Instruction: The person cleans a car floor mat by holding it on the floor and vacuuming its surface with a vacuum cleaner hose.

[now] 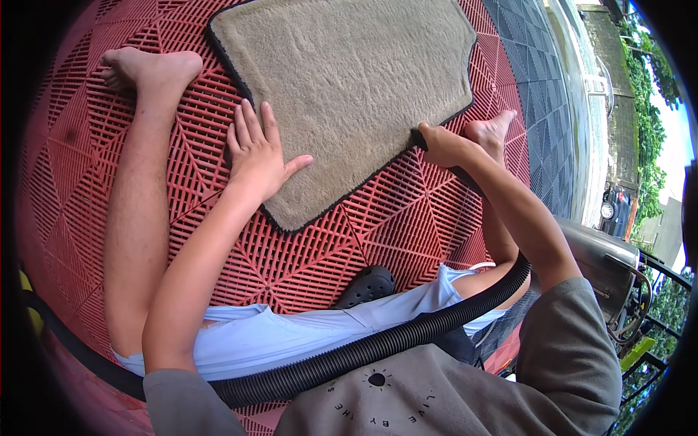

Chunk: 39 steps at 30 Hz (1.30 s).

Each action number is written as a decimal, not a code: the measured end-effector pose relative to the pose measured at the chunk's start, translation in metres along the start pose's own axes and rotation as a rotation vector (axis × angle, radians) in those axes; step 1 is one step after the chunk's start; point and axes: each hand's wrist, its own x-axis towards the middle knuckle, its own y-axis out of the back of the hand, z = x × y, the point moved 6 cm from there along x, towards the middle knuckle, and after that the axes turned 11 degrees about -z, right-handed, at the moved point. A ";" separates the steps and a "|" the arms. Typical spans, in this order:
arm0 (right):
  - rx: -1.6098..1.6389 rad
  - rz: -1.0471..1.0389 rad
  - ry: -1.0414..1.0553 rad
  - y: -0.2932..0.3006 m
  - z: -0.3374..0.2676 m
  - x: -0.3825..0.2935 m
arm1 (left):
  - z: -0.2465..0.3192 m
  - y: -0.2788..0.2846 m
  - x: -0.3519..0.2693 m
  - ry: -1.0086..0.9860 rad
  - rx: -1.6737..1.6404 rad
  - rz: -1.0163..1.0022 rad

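Observation:
A beige carpeted car floor mat [349,87] with a black stitched edge lies on red slatted floor tiles between my legs. My left hand [259,150] rests palm down on the mat's left edge, fingers spread, holding nothing. At the mat's lower right edge, my right hand [439,145] grips the black end of a vacuum hose, its dark tip [419,139] touching the mat. From there the black corrugated hose [381,349] passes under my right forearm, across my lap and off to the left.
A black clog [365,286] lies on the red tiles [267,272] near my lap. My bare feet flank the mat. To the right stand grey floor tiles, a metal tank [594,267] with tubing, and farther off a wall, greenery and a parked dark car [616,210].

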 end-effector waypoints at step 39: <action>-0.012 -0.145 0.162 -0.024 -0.113 -0.024 | -0.013 -0.004 -0.010 0.004 0.024 0.028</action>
